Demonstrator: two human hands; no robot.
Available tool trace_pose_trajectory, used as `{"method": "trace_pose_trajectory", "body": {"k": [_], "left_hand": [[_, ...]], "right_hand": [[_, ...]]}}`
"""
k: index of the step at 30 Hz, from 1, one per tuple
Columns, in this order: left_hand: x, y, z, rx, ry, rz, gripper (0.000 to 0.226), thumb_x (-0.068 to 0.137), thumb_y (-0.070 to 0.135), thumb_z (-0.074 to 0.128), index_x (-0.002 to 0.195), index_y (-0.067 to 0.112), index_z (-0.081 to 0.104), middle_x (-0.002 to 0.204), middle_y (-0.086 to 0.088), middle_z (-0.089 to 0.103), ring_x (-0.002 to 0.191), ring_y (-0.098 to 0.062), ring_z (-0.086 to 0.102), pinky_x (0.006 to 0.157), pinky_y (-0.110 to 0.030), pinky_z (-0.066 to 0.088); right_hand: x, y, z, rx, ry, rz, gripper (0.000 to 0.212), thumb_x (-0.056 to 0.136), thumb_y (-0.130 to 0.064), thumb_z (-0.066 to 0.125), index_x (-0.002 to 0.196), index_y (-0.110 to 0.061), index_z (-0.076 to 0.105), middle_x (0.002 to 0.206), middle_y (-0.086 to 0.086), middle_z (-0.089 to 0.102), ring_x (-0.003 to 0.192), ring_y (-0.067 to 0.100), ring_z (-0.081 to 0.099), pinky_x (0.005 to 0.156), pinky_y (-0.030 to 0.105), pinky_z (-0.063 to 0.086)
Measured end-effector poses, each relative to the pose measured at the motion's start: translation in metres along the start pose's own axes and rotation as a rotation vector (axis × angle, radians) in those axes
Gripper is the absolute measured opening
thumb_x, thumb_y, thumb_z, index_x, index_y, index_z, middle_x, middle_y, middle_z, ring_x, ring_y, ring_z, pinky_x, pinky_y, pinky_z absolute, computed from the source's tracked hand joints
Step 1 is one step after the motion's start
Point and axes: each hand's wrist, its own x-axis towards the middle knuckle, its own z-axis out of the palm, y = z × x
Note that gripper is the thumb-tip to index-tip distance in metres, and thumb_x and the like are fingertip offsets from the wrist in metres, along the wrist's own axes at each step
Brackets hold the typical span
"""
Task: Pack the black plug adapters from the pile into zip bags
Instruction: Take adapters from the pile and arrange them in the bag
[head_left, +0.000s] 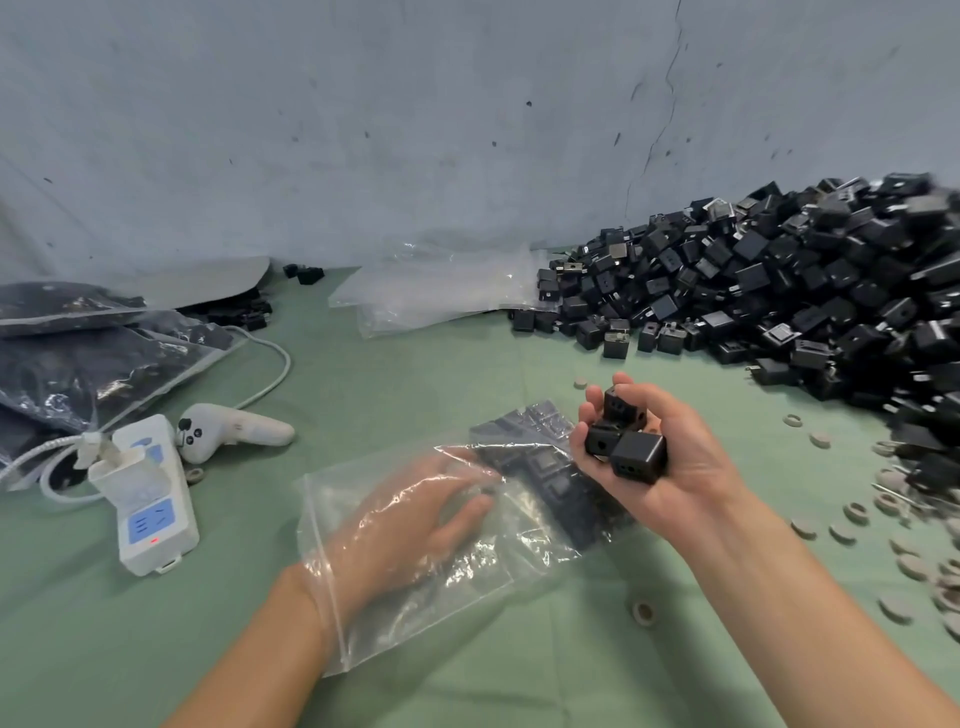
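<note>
A green cloth (395, 374) covers the work surface, backed by a stained grey-blue wall (363, 130) with a crack running down its upper right.

At lower centre, the fingers (467, 506) of the left hand (410, 519) lie fairly straight and loosely apart inside a clear zip bag (457, 582), whose mouth sits around the wrist. Glare and creases in the plastic blur them, so I cannot tell whether the fingertips touch the packed adapters (550, 467) lying in rows at the bag's far end. Part of those rows is hidden behind the right hand (670, 457). That hand is held palm up just above the bag. Its fingers curl round a handful of adapters (626, 441); about four show, and any beneath are hidden.

The pile (779, 291) fills the right of the frame, runs off the right edge and smears there. Grey discs (852, 530) are strewn along the lower right beside the right forearm. A stack of empty bags (441, 291) lies at centre, its right end against the pile.

At left, filled bags (93, 364) are cut by the frame edge. Near them are a white power strip (150, 493) with a cable (275, 364) plugged in, and a white controller (228, 431).

Bare cloth shows between the zip bag and the empty bags, and along the bottom edge around both forearms.
</note>
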Motion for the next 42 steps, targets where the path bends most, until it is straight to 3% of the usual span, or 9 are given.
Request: {"method": "trace_pose_trajectory", "body": {"k": [5,11,18,23,27,30,33,37,42], "left_hand": [[-0.016,-0.005,-0.020,-0.035,0.183,-0.064,0.040,0.093,0.017,0.054,0.098,0.054,0.069,0.109,0.029,0.067,0.103,0.005,0.063,0.096,-0.023,0.050],[-0.048,-0.029,-0.062,-0.186,0.302,-0.302,0.031,0.075,0.001,0.056,0.074,0.024,0.077,0.075,0.001,0.075,0.068,-0.007,0.069,0.064,-0.017,0.053],[-0.055,-0.032,-0.095,-0.341,0.843,-0.305,0.042,0.077,-0.015,0.036,0.062,0.012,0.065,0.062,0.005,0.067,0.060,-0.016,0.056,0.051,-0.020,0.045],[-0.036,0.028,-0.065,-0.107,0.681,-0.022,0.034,0.080,0.006,0.044,0.085,0.031,0.068,0.080,0.013,0.066,0.065,-0.002,0.057,0.056,-0.013,0.040],[-0.025,0.074,-0.023,0.113,0.269,0.236,0.030,0.098,0.043,0.044,0.127,0.038,0.052,0.119,0.019,0.050,0.103,-0.001,0.057,0.082,-0.014,0.044],[-0.019,0.082,0.001,0.287,0.130,0.203,0.049,0.095,0.060,0.034,0.140,0.041,0.030,0.124,0.012,0.030,0.104,-0.009,0.052,0.078,-0.024,0.046],[-0.016,0.080,0.007,0.235,0.149,0.185,0.046,0.094,0.061,0.042,0.134,0.039,0.037,0.118,0.014,0.027,0.096,-0.007,0.051,0.070,-0.022,0.039],[-0.017,0.082,0.007,-0.030,0.226,0.236,0.036,0.086,0.058,0.058,0.113,0.039,0.043,0.118,0.024,0.043,0.100,0.003,0.051,0.074,-0.014,0.040],[-0.027,0.068,-0.033,-0.297,0.518,0.066,0.040,0.075,0.060,0.069,0.109,0.053,0.050,0.102,0.023,0.068,0.083,-0.003,0.065,0.067,-0.012,0.046]], "right_hand": [[0.001,0.004,0.001,0.008,-0.003,0.011,0.019,0.085,-0.005,0.064,0.103,-0.012,0.061,0.094,0.016,0.067,0.075,0.026,0.063,0.067,0.036,0.057],[0.000,0.011,0.001,0.008,-0.016,0.019,0.022,0.087,-0.007,0.064,0.108,-0.012,0.059,0.093,0.017,0.067,0.078,0.027,0.066,0.078,0.043,0.060],[-0.004,0.020,0.004,0.000,-0.061,0.038,0.015,0.089,-0.009,0.062,0.103,-0.015,0.058,0.091,0.014,0.067,0.088,0.028,0.069,0.087,0.053,0.057],[-0.008,0.037,0.013,-0.018,-0.087,0.117,0.006,0.090,-0.011,0.061,0.095,-0.014,0.060,0.093,0.015,0.068,0.092,0.035,0.071,0.096,0.056,0.052],[-0.011,0.051,0.019,-0.046,-0.152,0.207,0.012,0.087,-0.012,0.063,0.098,-0.016,0.060,0.091,0.012,0.066,0.076,0.029,0.068,0.072,0.045,0.059],[-0.011,0.053,0.016,-0.109,-0.098,0.214,0.010,0.086,-0.015,0.065,0.094,-0.020,0.063,0.089,0.007,0.068,0.072,0.023,0.067,0.065,0.036,0.060],[-0.013,0.050,0.012,-0.123,-0.039,0.209,0.001,0.085,-0.017,0.066,0.085,-0.018,0.066,0.088,0.006,0.069,0.072,0.023,0.066,0.073,0.037,0.056],[-0.015,0.047,0.014,-0.110,-0.072,0.214,0.002,0.081,-0.014,0.065,0.081,-0.012,0.065,0.082,0.008,0.068,0.061,0.026,0.065,0.056,0.036,0.057],[-0.014,0.039,0.015,-0.044,-0.096,0.176,0.016,0.079,-0.006,0.062,0.092,-0.015,0.059,0.086,0.010,0.063,0.084,0.026,0.061,0.082,0.038,0.052]]}}
